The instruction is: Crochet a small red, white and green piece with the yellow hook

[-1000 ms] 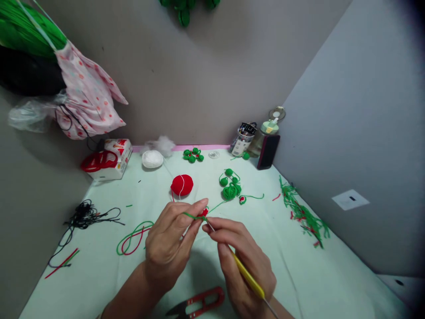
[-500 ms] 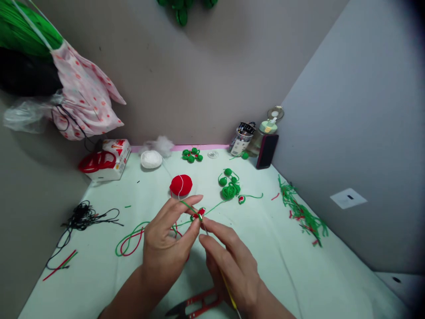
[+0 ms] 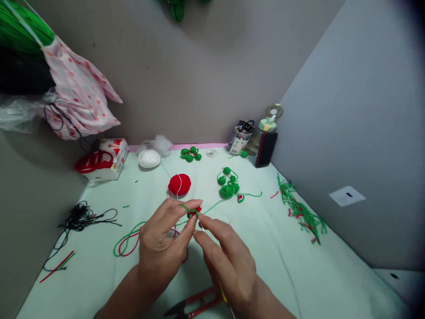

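Between thumb and fingers, my left hand point(image 3: 162, 239) pinches a small red and green crochet piece point(image 3: 195, 212). Green yarn point(image 3: 186, 207) runs over its forefinger. My right hand point(image 3: 232, 261) grips a crochet hook point(image 3: 223, 292) with a yellow handle, its metal tip at the piece. From there a green strand leads to a green yarn ball point(image 3: 229, 190) beyond the hands. A red yarn ball point(image 3: 179, 184) lies just past my left fingers. Under my right wrist, thread snips point(image 3: 195, 303) with red handles are partly covered.
Green and red loops point(image 3: 128, 241) lie left of my hands, with black cord point(image 3: 83, 217) farther out. Yarn scraps point(image 3: 300, 208) spread along the right. At the back stand a white ball point(image 3: 149, 158), a jar of pens point(image 3: 239, 138), a bottle point(image 3: 266, 125) and a phone point(image 3: 266, 149).
My right hand and the hook have shifted slightly left and changed angle at the crochet piece. The whole view has moved a little. My left hand keeps its pinch.
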Demonstrator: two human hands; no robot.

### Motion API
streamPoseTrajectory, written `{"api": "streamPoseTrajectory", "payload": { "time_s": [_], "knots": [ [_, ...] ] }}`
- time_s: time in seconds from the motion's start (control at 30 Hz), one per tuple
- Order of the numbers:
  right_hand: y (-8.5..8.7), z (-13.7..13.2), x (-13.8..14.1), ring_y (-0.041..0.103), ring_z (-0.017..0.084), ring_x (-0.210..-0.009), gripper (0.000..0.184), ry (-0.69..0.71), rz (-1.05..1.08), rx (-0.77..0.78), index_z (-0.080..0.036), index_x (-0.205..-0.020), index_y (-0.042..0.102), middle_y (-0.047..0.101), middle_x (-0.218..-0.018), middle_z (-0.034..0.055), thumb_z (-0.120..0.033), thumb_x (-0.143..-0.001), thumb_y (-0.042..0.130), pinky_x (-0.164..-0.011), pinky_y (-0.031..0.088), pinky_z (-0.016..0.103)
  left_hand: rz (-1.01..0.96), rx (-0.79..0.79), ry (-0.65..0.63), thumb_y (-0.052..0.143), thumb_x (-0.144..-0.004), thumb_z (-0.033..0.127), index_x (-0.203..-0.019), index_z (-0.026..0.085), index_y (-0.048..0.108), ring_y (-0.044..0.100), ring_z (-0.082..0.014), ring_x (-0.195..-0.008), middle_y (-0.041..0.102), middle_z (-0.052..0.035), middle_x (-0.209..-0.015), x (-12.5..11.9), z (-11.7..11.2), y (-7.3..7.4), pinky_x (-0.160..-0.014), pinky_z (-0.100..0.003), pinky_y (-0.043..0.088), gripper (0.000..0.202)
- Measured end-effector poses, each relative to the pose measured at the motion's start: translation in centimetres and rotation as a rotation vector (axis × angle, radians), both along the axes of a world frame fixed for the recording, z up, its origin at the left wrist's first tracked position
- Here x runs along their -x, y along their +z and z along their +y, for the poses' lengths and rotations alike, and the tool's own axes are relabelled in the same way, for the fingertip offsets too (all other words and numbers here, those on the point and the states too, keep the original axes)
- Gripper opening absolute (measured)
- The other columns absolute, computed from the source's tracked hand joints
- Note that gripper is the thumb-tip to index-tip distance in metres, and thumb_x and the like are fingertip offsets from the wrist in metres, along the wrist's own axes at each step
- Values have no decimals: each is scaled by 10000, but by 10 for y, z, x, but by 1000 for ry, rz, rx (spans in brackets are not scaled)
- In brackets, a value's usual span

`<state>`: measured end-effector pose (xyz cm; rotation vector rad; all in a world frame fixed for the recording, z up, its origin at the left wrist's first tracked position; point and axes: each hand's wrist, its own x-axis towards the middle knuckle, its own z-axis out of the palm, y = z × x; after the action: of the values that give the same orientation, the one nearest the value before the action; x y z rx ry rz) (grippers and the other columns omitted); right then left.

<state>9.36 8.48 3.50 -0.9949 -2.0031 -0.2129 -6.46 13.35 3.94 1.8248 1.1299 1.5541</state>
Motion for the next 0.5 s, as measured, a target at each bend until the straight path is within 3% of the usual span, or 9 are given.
{"api": "streamPoseTrajectory", "payload": {
  "time_s": [0.1, 0.17, 0.23, 0.33, 0.43, 0.5],
  "knots": [
    [1, -3, 1, 774, 207, -1121, 321, 13, 117, 131, -159, -1248, 689, 766, -1248, 168, -42, -1018, 498, -927, 665, 286, 22, -125, 26, 685, -875, 14, -1112, 245, 806, 713, -105, -883, 777, 6, -978, -4, -2, -5, -840, -184, 553, 353],
    [0, -4, 2, 778, 178, -1091, 354, 54, 254, 263, -209, -1243, 688, 752, -1270, 134, -19, -1003, 510, -900, 663, 252, -60, 12, 33, 706, -869, 44, -1125, 268, 803, 711, -107, -884, 771, 17, -992, -6, -3, -6, -833, -184, 558, 355],
    [-5, -3, 4, 778, 169, -1069, 346, 65, 355, 295, -234, -1220, 697, 754, -1244, 109, -24, -999, 534, -884, 659, 239, -174, 236, 21, 737, -855, 105, -1119, 280, 808, 709, -111, -844, 757, 33, -930, -8, -4, -4, -806, -186, 567, 325],
    [-13, 1, 7, 767, 186, -1088, 329, -16, 298, 115, -208, -1225, 714, 759, -1224, 120, -39, -1007, 534, -915, 652, 270, -271, 463, -9, 765, -839, 179, -1131, 276, 808, 700, -122, -780, 725, 45, -815, -8, -4, -1, -756, -194, 570, 311],
    [-11, 4, 3, 752, 237, -1118, 312, 55, 168, 41, -151, -1246, 709, 757, -1242, 170, -48, -998, 551, -951, 646, 358, -203, 400, 1, 746, -855, 151, -1134, 298, 802, 690, -120, -824, 748, 39, -910, -4, -4, 0, -791, -199, 554, 320],
    [-5, 5, -2, 762, 200, -1071, 313, 129, 284, 213, -206, -1204, 732, 757, -1255, 130, -53, -1003, 546, -917, 649, 319, -103, 225, 21, 721, -871, 98, -1153, 317, 794, 683, -115, -845, 746, 39, -968, -2, -4, -1, -812, -206, 542, 365]
  ]
}}
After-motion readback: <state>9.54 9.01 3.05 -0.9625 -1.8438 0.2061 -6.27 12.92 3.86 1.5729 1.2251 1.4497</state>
